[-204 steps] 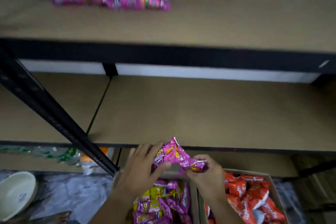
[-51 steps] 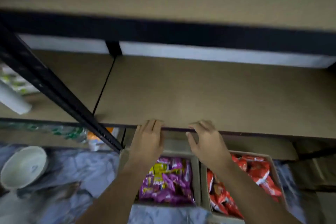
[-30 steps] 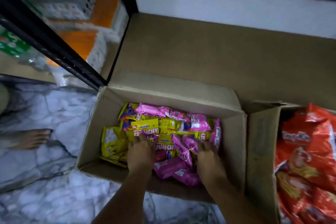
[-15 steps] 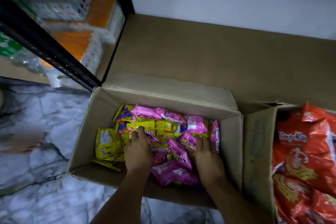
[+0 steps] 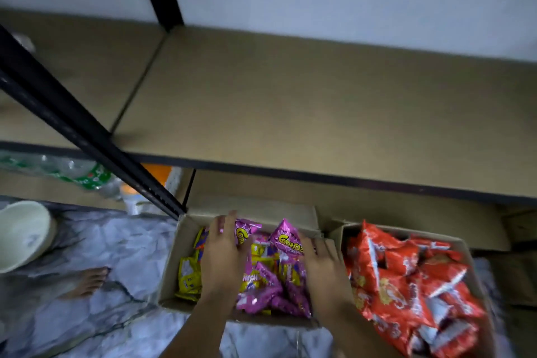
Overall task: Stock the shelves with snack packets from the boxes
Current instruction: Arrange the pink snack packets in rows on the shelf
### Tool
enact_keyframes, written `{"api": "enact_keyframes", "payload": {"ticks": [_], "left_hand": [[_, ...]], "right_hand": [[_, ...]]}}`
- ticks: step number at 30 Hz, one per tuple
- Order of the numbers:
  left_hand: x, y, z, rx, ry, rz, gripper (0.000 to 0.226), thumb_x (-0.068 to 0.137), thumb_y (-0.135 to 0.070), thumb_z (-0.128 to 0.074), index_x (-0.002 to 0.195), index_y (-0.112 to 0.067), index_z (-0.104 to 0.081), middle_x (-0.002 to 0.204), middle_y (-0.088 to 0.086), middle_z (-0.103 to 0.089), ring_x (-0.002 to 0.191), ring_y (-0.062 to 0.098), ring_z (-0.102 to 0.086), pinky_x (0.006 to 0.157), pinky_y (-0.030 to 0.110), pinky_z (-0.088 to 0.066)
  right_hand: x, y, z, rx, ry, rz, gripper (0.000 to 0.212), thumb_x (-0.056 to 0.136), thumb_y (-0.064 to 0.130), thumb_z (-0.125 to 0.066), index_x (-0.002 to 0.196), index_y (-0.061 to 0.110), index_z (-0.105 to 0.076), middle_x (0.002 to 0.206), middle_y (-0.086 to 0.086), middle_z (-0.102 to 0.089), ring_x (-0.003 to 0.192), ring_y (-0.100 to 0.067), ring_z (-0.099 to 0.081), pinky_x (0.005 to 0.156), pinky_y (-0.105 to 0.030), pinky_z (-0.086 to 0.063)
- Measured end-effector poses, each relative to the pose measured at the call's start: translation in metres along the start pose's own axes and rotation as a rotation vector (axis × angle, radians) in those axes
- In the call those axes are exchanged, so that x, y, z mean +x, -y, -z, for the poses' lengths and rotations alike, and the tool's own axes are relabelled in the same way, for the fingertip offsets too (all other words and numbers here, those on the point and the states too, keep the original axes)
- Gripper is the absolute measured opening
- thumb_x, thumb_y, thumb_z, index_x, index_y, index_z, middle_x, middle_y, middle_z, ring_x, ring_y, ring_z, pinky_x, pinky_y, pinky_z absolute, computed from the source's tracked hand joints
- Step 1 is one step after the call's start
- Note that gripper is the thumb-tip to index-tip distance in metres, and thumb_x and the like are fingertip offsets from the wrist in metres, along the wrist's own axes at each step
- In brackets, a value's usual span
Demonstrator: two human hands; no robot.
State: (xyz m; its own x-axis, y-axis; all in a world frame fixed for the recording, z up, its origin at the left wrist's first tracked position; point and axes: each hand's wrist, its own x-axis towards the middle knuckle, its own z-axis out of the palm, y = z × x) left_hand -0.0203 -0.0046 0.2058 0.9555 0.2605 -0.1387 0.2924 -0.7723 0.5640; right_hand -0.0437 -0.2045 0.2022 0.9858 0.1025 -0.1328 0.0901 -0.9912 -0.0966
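Both hands lift pink packets out of the left box, toward the bare shelf above it.

Half a second ago the hands lay flat among the packets, low in the left box point(image 5: 171, 264); now the left hand point(image 5: 222, 256) and right hand point(image 5: 322, 261) are raised with pink packets point(image 5: 286, 238) bunched between them, fingers curled round the bundle (the outer fingertips are blurred). I judge the grab done and the carry to the shelf board point(image 5: 319, 113) next. The rest of the pink and the yellow packets point(image 5: 189, 276) lie loose in the left box. Just right of it, touching, the second box point(image 5: 337, 234) is heaped with orange-red packets point(image 5: 406, 279). Left of the left box on the floor sits a pale bowl point(image 5: 23, 229).
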Motion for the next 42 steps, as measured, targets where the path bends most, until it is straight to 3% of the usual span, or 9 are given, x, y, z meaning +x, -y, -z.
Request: {"api": "enact_keyframes", "payload": {"ticks": [5,8,15,19,24,30,35,39,42], "left_hand": [[-0.019,-0.092,0.108,-0.120,-0.046,-0.099,0.049,0.083,-0.053,-0.070,0.122,-0.026,-0.058,0.130,-0.002,-0.042,0.072,0.001,-0.058,0.068,0.025,-0.046],[-0.028,-0.144,0.171,-0.198,-0.076,-0.200,0.048,0.080,-0.053,-0.075,0.117,-0.026,-0.059,0.130,-0.010,-0.039,0.085,-0.022,-0.047,0.072,0.021,-0.041],[-0.032,-0.252,0.290,-0.335,-0.155,-0.433,0.050,0.069,-0.053,-0.084,0.103,-0.024,-0.062,0.122,-0.014,-0.041,0.095,-0.019,-0.048,0.071,-0.001,-0.035],[-0.033,-0.307,0.341,-0.373,-0.239,-0.543,0.045,0.067,-0.054,-0.085,0.093,-0.027,-0.059,0.119,-0.018,-0.048,0.091,-0.003,-0.056,0.075,0.011,-0.043],[-0.036,-0.365,0.381,-0.368,-0.381,-0.659,0.037,0.078,-0.054,-0.077,0.079,-0.029,-0.049,0.080,-0.013,-0.053,0.077,0.006,-0.052,0.064,0.025,-0.041],[-0.009,-0.431,0.388,-0.303,-0.367,-0.804,0.027,0.100,-0.044,-0.052,0.127,-0.039,-0.048,0.048,-0.005,-0.042,0.040,0.011,-0.041,0.045,0.033,-0.044],[0.031,-0.480,0.371,-0.237,-0.362,-0.812,0.017,0.102,-0.020,-0.052,0.103,-0.020,-0.069,0.088,-0.005,-0.066,0.077,0.012,-0.063,0.070,0.035,-0.056],[0.040,-0.510,0.370,-0.194,-0.145,-0.672,0.044,0.099,-0.058,-0.030,0.107,-0.025,-0.058,0.112,-0.002,-0.056,0.103,0.009,-0.052,0.098,0.032,-0.043],[0.045,-0.525,0.366,-0.232,0.043,-0.577,0.070,0.070,-0.077,-0.063,0.125,-0.037,-0.043,0.128,-0.003,-0.031,0.113,0.013,-0.044,0.101,0.029,-0.035]], "right_hand": [[-0.009,0.001,0.124,-0.018,-0.125,0.035,0.090,0.050,-0.001,-0.074,0.136,0.017,-0.056,0.104,-0.006,-0.064,0.098,-0.029,-0.056,0.083,-0.041,-0.055],[-0.018,-0.008,0.199,0.019,-0.237,0.030,0.088,0.054,0.008,-0.088,0.135,0.022,-0.057,0.103,0.000,-0.064,0.101,-0.026,-0.050,0.081,-0.039,-0.050],[-0.031,-0.027,0.354,0.032,-0.658,0.078,0.051,0.083,0.023,-0.075,0.132,0.026,-0.058,0.104,0.005,-0.066,0.099,-0.022,-0.048,0.082,-0.034,-0.034],[-0.034,-0.045,0.426,0.005,-0.769,0.092,0.044,0.091,0.028,-0.063,0.134,0.026,-0.055,0.105,0.007,-0.065,0.105,-0.022,-0.045,0.089,-0.031,-0.030],[-0.032,-0.065,0.501,0.036,-0.874,0.096,0.042,0.093,0.025,-0.062,0.134,0.026,-0.056,0.114,0.008,-0.062,0.104,-0.020,-0.045,0.088,-0.030,-0.030],[-0.005,-0.104,0.549,0.011,-0.952,0.115,0.052,0.083,0.016,-0.076,0.132,0.025,-0.059,0.113,0.005,-0.064,0.099,-0.022,-0.045,0.081,-0.034,-0.030],[0.028,-0.147,0.568,0.013,-0.962,0.136,0.052,0.082,0.016,-0.079,0.130,0.025,-0.061,0.110,0.005,-0.065,0.096,-0.021,-0.044,0.078,-0.034,-0.037],[0.061,-0.183,0.580,-0.015,-0.942,0.159,0.057,0.076,0.013,-0.083,0.128,0.025,-0.062,0.105,0.004,-0.066,0.093,-0.019,-0.041,0.074,-0.031,-0.027],[0.081,-0.203,0.586,0.015,-0.891,0.160,0.061,0.075,0.011,-0.082,0.130,0.028,-0.059,0.107,0.006,-0.065,0.094,-0.019,-0.042,0.074,-0.032,-0.031]]}}
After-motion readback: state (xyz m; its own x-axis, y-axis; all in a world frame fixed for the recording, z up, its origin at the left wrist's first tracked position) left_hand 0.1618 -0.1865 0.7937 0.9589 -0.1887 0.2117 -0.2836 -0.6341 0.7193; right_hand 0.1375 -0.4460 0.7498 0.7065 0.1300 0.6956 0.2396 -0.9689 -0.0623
